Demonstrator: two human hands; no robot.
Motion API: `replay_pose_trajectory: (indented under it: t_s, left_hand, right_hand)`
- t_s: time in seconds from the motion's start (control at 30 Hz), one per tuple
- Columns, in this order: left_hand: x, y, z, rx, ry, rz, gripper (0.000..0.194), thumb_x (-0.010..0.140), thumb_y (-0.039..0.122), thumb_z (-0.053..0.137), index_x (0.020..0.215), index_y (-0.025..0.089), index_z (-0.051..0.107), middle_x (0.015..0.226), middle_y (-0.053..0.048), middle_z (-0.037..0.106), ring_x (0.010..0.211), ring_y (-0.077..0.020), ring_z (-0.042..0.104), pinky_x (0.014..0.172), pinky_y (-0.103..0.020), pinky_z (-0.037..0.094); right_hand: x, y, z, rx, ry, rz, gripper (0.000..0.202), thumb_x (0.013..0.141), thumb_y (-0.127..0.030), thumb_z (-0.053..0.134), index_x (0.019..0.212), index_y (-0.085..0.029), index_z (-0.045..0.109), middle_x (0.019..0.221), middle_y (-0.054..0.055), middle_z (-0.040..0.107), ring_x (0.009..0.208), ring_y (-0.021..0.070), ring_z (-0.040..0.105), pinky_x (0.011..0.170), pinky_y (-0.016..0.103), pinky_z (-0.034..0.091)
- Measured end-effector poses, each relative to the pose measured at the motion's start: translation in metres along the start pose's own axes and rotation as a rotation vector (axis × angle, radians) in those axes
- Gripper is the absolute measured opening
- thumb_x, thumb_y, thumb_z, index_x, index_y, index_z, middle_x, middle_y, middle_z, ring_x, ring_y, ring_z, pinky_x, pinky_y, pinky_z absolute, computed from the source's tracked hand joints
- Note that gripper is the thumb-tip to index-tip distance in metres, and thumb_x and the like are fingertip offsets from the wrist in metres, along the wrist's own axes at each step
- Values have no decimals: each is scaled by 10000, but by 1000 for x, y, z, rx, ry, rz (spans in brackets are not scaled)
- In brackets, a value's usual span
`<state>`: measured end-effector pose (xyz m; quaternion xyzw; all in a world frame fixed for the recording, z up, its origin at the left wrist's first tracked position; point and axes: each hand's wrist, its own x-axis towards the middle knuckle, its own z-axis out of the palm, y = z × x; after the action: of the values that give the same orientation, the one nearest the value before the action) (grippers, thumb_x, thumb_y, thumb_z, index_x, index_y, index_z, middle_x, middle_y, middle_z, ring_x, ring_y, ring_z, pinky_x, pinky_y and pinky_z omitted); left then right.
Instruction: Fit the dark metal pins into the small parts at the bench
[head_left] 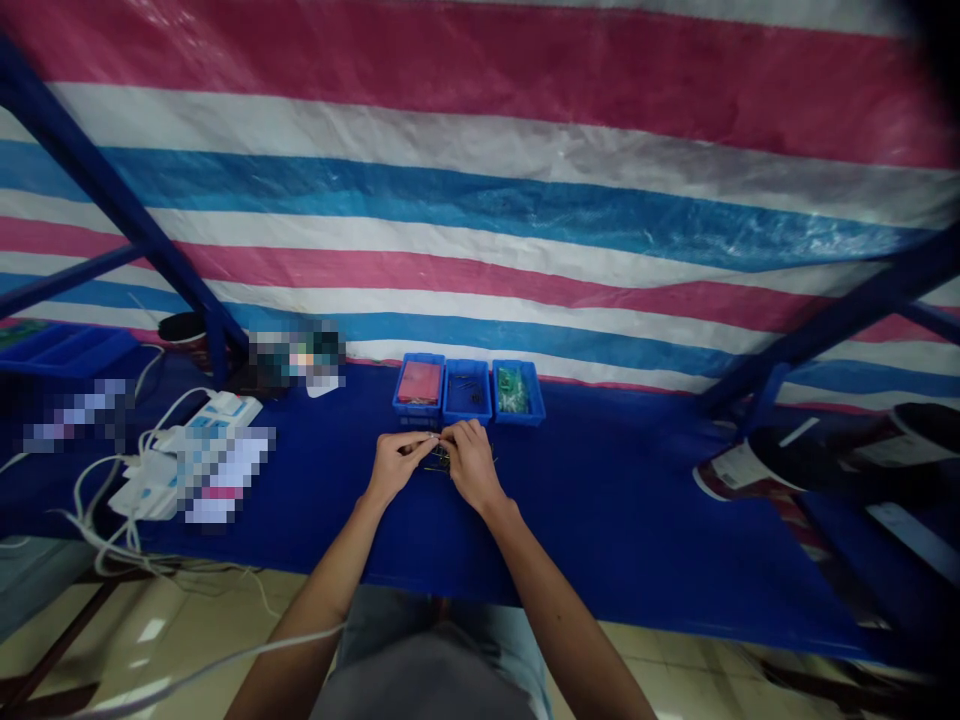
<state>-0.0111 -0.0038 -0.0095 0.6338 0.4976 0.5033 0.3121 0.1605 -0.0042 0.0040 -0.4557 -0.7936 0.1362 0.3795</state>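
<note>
My left hand (394,464) and my right hand (471,462) meet over the table, fingertips pinched together around something tiny that I cannot make out. Beneath and between them lie small dark and yellowish thin pieces (437,460), partly covered by my fingers. Just beyond my hands stand three small blue bins in a row. The left bin (418,408) contains pink-red flat pieces (420,382). A few thin dark pieces lie in the middle bin (468,412). Green pieces in clear wrapping (513,388) fill part of the right bin (538,405).
A white power strip (214,425) with tangled white cables (97,510) lies on the left of the blue table (622,520). Dark tubs (750,465) stand at the right. Behind hangs a striped sheet (480,230), with blue frame bars (112,190) at the sides.
</note>
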Motion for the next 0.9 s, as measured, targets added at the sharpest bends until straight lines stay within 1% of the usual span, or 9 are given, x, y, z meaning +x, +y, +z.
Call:
replay_pose_trajectory:
  t_s: [0.07,0.13,0.2,0.27,0.33,0.4,0.53,0.7,0.9]
  left_hand:
    - [0,0,0,21,-3,14,318,844,413,694,845,109,786,497,29,529,454,-68,383,490,-206,324]
    - [0,1,0,43,-33,24,314,866,415,664,864,116,759,500,46,494,463,-68,370,502,-204,317]
    - [0,4,0,74,-97,29,297,893,405,627,899,124,725,509,58,476,470,-70,361,510,-202,306]
    - [-1,8,-1,120,-193,42,273,922,385,584,921,136,697,520,62,475,480,-74,365,527,-202,307]
    - [-1,13,-2,167,-281,57,261,942,368,545,913,147,681,525,63,477,486,-77,376,542,-202,311]
    - [-1,16,-2,198,-325,60,265,954,365,518,896,155,669,528,60,489,490,-80,389,550,-200,314]
    - [-1,17,-3,220,-328,43,288,969,387,489,897,160,652,538,55,517,495,-86,413,551,-199,318]
    - [-1,12,-2,213,-295,33,294,973,408,492,928,165,650,553,51,534,508,-92,448,565,-200,339]
    - [-1,6,-1,160,-248,36,276,963,392,522,937,158,666,555,46,547,508,-88,460,562,-198,344]
  right_hand:
    - [0,0,-3,17,17,-4,133,1000,-193,491,949,-209,613,933,55,650,912,229,522,831,376,391]
    - [-1,0,-7,33,46,-1,157,1010,-208,469,1025,-213,625,953,63,659,924,235,535,833,384,399]
    - [-2,1,-10,48,69,-4,209,1017,-224,450,1149,-213,612,958,72,660,927,242,543,829,392,412]
    - [-2,2,-12,63,76,-21,267,1022,-231,439,1244,-216,587,966,77,663,928,244,549,829,398,425]
    - [-3,4,-10,81,80,-45,279,1023,-229,439,1250,-224,601,984,79,669,932,241,555,834,401,436]
    - [-3,6,-8,106,90,-65,250,1017,-224,456,1176,-230,648,994,77,678,940,237,564,841,402,444]
    - [-3,10,-5,144,87,-63,205,1006,-224,487,1035,-230,691,953,72,687,924,232,580,841,405,459]
    - [-3,11,-6,146,75,-41,174,998,-233,509,970,-226,681,897,67,679,883,229,576,819,397,461]
    - [-3,12,-9,158,35,-41,138,981,-235,542,929,-226,668,898,62,676,882,224,578,824,385,463]
